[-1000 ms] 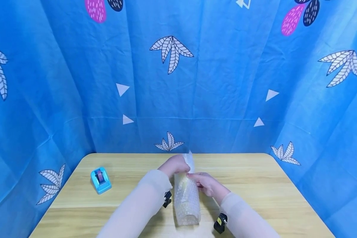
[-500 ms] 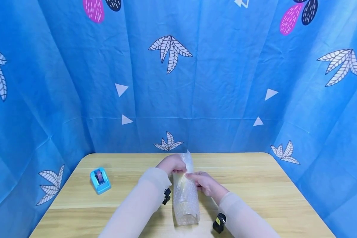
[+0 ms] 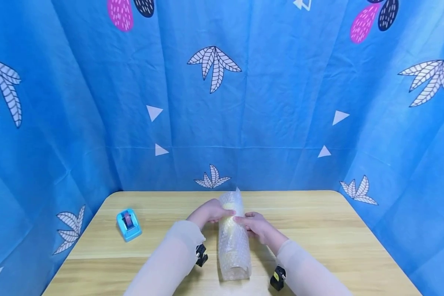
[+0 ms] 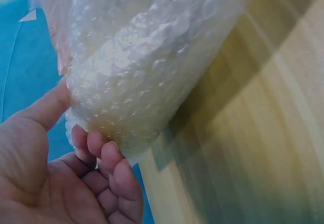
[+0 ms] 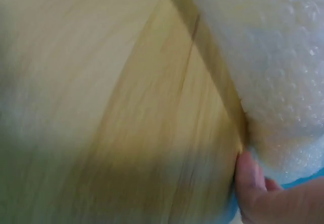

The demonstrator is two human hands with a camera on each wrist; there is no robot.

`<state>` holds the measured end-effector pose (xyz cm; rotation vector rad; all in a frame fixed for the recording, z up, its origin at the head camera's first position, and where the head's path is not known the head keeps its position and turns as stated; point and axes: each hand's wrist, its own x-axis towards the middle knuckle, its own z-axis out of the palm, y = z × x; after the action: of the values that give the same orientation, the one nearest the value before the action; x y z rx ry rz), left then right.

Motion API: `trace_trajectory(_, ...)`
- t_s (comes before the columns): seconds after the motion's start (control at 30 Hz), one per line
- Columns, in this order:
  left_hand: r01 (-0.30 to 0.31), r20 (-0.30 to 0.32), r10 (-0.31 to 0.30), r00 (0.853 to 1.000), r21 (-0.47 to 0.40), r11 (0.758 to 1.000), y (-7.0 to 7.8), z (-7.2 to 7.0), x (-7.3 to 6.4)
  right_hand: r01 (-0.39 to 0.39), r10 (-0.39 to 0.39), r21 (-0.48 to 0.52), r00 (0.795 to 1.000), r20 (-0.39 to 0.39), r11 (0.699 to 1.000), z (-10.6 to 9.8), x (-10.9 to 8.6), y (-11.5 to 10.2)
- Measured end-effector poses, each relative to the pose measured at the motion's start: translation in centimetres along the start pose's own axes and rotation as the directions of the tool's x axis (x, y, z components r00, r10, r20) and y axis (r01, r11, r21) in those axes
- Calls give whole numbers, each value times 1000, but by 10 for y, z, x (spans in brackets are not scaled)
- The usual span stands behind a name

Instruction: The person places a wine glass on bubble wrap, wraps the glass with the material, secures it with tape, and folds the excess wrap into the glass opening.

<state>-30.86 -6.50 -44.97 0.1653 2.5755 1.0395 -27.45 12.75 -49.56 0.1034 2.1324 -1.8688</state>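
Observation:
A long roll of clear bubble wrap (image 3: pixel 235 255) lies lengthwise on the wooden table, with something pale yellow showing faintly through its layers. From the left, my left hand (image 3: pixel 209 211) holds the roll's upper half, thumb across the top. The left wrist view shows that hand's curled fingertips (image 4: pixel 112 153) against the side of the bubble wrap (image 4: pixel 147 72). My right hand (image 3: pixel 260 228) grips the opposite side, its thumb on top close to the left thumb. In the right wrist view, part of the right hand (image 5: pixel 253 188) shows at the wrap's edge; its other fingers are mostly hidden.
A light-blue tape dispenser (image 3: pixel 128 225) with a roll of tape sits on the left of the table (image 3: pixel 318 234). Blue patterned curtain (image 3: pixel 274 102) encloses the back and both sides. Small black devices (image 3: pixel 278 278) are worn at both wrists.
My left hand has shifted back toward the left from over the roll, its thumb now stretched across the top. The right hand stays in nearly the same place. The head view has shifted slightly.

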Motion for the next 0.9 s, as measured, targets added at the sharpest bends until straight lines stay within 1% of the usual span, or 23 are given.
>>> trace_trajectory(0.07,-9,-19,8,1000,-31,999,-3,4,0,64,-70,-74,995,-76,995,-1,0,-1)
trace_trajectory(0.13,-21,-38,18,999,-62,998,-4,8,1,145,-167,-166,978,-127,975,-1,2,-3)
trace_trajectory(0.2,-29,-55,25,998,-75,997,-5,11,1,228,-269,-253,953,-140,940,-1,4,-6)
trace_trajectory(0.23,-30,-61,25,998,-88,996,-5,13,1,270,-320,-296,938,-133,916,-2,5,-7)
trace_trajectory(0.3,-37,-73,30,997,-106,994,-6,15,1,326,-387,-370,916,-104,870,-2,6,-10)
trace_trajectory(0.37,-38,-80,28,996,-119,992,-7,16,2,358,-421,-416,904,-67,836,-2,7,-11)
trace_trajectory(0.43,-39,-83,28,996,-131,991,-9,18,4,376,-437,-436,898,-44,818,-2,7,-12)
trace_trajectory(0.5,-43,-86,31,996,-139,989,-10,19,5,386,-451,-455,892,-40,803,-1,6,-11)
trace_trajectory(0.53,-41,-86,28,996,-148,988,-11,20,5,397,-468,-464,883,-42,792,-1,5,-12)
trace_trajectory(0.67,-49,-92,37,995,-132,990,-11,20,6,438,-539,-515,840,-58,737,2,4,-13)
trace_trajectory(0.73,-42,-96,30,995,-122,992,-10,20,6,440,-551,-522,832,-70,731,2,5,-15)
trace_trajectory(0.8,-36,-102,24,994,-117,992,-10,20,7,435,-549,-519,832,-81,736,3,6,-16)
trace_trajectory(0.9,-31,-110,17,994,-126,992,-10,20,7,412,-522,-495,847,-102,765,4,9,-19)
